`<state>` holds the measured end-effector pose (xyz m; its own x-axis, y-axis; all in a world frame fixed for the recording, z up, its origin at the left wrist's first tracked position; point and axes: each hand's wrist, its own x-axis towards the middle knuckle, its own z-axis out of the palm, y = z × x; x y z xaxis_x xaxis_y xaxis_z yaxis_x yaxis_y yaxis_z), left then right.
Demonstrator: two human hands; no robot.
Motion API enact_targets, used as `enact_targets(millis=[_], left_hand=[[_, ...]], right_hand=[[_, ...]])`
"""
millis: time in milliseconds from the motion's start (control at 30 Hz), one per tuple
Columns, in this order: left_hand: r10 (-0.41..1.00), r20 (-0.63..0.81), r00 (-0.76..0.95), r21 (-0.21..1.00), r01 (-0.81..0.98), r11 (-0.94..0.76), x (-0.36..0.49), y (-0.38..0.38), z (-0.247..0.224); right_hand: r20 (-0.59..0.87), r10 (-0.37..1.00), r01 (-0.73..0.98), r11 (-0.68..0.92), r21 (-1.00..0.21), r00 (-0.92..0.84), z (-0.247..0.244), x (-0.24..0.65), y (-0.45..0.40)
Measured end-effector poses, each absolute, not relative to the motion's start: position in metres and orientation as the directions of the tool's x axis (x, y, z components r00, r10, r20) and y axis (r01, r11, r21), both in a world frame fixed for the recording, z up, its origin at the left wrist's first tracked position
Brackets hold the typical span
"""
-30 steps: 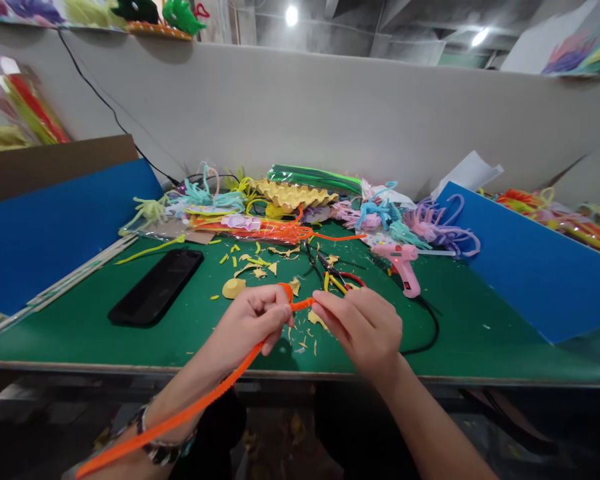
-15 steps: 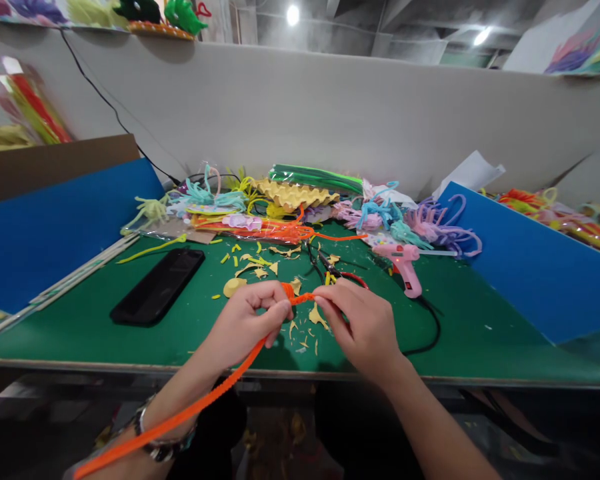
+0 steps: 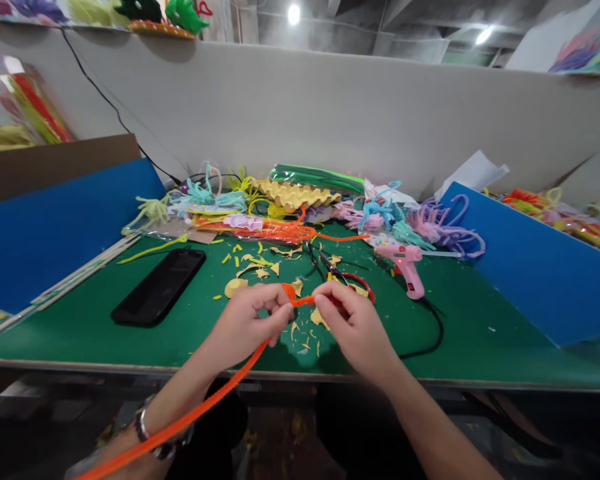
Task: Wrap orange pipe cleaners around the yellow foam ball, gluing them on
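Note:
An orange pipe cleaner (image 3: 220, 399) runs between my two hands over the green table. My left hand (image 3: 253, 317) is closed around it, with a wound orange part showing above the fingers. From under that hand, a long length trails down across the forearm to the lower left. My right hand (image 3: 353, 320) pinches the short twisted end to the right. Fingers hide some of the wound part. Scissors with red handles (image 3: 369, 285) lie just behind my right hand. Yellow cardboard scraps (image 3: 319, 317) are scattered around and below the hands.
A black phone (image 3: 159, 287) lies on the left. At right a pink glue gun (image 3: 405, 263) stands with its black cord curving forward. Blue boards (image 3: 540, 267) flank both sides. Bagged orange pipe cleaners (image 3: 280, 230), an egg carton (image 3: 297, 195) and several pastel bundles line the back.
My right hand's fingers have shifted slightly on the twisted end, and more of the scissors' red handles shows behind it. My left hand keeps its grip almost unchanged.

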<state>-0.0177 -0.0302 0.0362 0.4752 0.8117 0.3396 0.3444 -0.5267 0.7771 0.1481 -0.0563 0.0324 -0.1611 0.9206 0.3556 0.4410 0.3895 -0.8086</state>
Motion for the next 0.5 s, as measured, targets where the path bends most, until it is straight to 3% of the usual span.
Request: enact_targets(millis=[33, 100, 133, 200, 400, 500], left_hand=[[0.846, 0.197, 0.495, 0.887, 0.277, -0.369, -0.018, -0.030, 0.036], [0.838, 0.011, 0.546, 0.985, 0.139, -0.103, -0.020, -0.029, 0.035], [0.822, -0.037, 0.569, 0.997, 0.077, -0.008, -0.021, -0.028, 0.033], [0.785, -0.091, 0.613, 0.993, -0.009, 0.122, -0.022, -0.026, 0.030], [0.774, -0.135, 0.619, 0.985, -0.001, 0.172, -0.022, -0.023, 0.030], [0.774, -0.119, 0.622, 0.993, 0.078, 0.091, -0.024, -0.023, 0.036]], right_hand=[[0.508, 0.843, 0.587, 0.505, -0.632, -0.178, 0.032, 0.149, -0.057], [0.728, 0.609, 0.765, 0.617, -0.185, -0.315, 0.032, 0.152, -0.057], [0.771, 0.496, 0.784, 0.620, 0.006, -0.398, 0.031, 0.153, -0.057], [0.786, 0.354, 0.768, 0.600, 0.225, -0.507, 0.032, 0.157, -0.055], [0.723, 0.311, 0.694, 0.648, 0.314, -0.617, 0.034, 0.162, -0.051], [0.696, 0.393, 0.681, 0.708, 0.188, -0.601, 0.033, 0.160, -0.054]])
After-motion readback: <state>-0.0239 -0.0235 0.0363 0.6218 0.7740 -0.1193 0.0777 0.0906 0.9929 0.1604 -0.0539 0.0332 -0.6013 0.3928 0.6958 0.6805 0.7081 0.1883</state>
